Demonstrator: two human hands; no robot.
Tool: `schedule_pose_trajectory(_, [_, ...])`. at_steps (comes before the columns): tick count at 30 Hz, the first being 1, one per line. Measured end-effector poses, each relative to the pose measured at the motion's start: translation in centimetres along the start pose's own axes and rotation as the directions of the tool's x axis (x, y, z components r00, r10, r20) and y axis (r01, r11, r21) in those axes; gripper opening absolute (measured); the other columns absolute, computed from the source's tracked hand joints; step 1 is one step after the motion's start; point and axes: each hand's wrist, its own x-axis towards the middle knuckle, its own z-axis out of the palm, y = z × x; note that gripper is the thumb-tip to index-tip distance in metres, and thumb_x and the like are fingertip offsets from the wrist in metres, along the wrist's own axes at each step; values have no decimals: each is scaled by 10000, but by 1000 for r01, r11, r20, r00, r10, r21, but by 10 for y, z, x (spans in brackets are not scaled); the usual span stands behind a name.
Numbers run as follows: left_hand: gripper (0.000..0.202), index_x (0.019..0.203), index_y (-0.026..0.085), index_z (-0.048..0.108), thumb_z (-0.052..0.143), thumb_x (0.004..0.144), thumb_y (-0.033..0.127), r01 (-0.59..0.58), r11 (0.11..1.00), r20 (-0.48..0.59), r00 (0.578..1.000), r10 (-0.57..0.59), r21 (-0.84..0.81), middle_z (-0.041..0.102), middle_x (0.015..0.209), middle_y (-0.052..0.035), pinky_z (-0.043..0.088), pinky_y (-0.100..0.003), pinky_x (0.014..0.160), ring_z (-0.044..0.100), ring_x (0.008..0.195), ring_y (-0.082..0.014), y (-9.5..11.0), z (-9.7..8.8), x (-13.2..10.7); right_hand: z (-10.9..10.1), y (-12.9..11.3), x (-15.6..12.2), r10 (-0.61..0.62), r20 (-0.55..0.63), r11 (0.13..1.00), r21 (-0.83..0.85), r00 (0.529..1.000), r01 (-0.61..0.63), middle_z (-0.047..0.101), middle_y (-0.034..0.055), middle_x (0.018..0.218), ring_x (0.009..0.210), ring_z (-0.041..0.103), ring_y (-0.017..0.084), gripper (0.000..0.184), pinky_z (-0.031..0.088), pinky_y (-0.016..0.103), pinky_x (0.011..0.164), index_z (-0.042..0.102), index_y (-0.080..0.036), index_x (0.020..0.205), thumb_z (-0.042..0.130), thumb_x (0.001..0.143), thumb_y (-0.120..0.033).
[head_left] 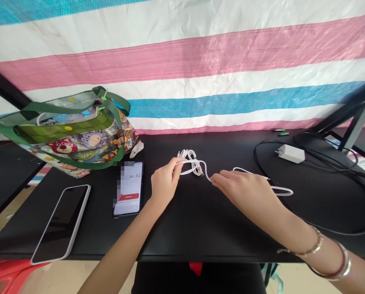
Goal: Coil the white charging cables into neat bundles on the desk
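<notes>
A white cable (191, 162) lies partly coiled on the black table (182, 228). My left hand (164, 181) is closed, pinching the coiled end of the cable near its loops. My right hand (246, 192) pinches the same cable a little to the right, where it runs from the coil. The rest of the cable trails out behind my right hand in a loop toward the right. Bracelets sit on my right wrist.
A cartoon-printed bag with green straps (75, 130) stands at the left back. A lit phone (128, 188) and a dark phone in a white case (61, 222) lie left of my hands. A white charger (291, 154) with black cords lies at the right.
</notes>
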Motion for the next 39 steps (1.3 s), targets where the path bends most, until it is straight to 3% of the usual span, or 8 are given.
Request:
schedule_pose_trajectory(5, [298,1044,284,666,390,937,253,-116,992,111,987,120,-40,634,621,40,358,-202,567,597,570,-135,0,2,-3,-3,-5,22,-242,13,961,137,970,238,615,-13,560,494,579,130,199,186,244,430,612,-183,673,607,870,-212])
schedule_pose_trajectory(9, [320,909,230,644,328,939,273,-172,976,204,959,196,-130,618,625,23,358,-223,565,580,560,-151,0,7,-6,7,-4,38,-281,-100,909,291,954,298,687,-11,706,540,599,112,262,251,220,445,635,-192,774,485,949,-316])
schedule_pose_trajectory(15, [420,859,202,555,158,943,312,-114,930,208,958,196,-349,553,584,22,383,-255,608,564,572,-159,1,8,-10,22,0,44,-197,-208,891,371,958,263,642,6,617,502,573,104,482,281,211,451,592,-181,756,251,1005,-412])
schedule_pose_trajectory(24, [236,992,216,510,354,907,371,-107,913,329,911,248,-393,581,671,28,400,-263,636,553,601,-165,2,7,-8,30,10,41,-63,-143,765,629,988,139,640,-2,635,493,590,113,404,368,192,468,501,-207,790,328,952,-535])
schedule_pose_trajectory(27, [222,1025,212,520,376,913,338,-136,923,344,900,267,-359,611,704,15,414,-270,671,578,631,-172,2,7,-7,31,17,37,-28,-95,729,679,995,85,651,5,688,522,598,118,339,406,200,496,495,-217,803,371,950,-496])
schedule_pose_trajectory(31, [264,1063,223,518,307,932,313,-136,942,331,913,239,-306,620,715,15,417,-274,672,590,648,-181,3,7,-8,29,22,29,0,-39,757,653,999,26,667,14,758,598,627,143,164,424,213,520,510,-220,910,515,900,-384])
schedule_pose_trajectory(34, [293,1068,234,522,270,934,298,-143,954,311,924,224,-265,619,709,18,417,-272,656,599,653,-183,1,8,-8,29,17,25,17,57,801,597,998,-48,678,3,766,623,648,165,236,409,215,517,504,-219,990,635,805,-284])
schedule_pose_trajectory(39, [313,1092,235,533,271,924,272,-205,963,288,925,248,-172,642,739,13,430,-274,651,625,676,-186,-3,14,-9,31,6,23,71,192,823,543,979,-166,681,-15,704,552,633,166,234,342,209,485,493,-210,1019,541,800,-146])
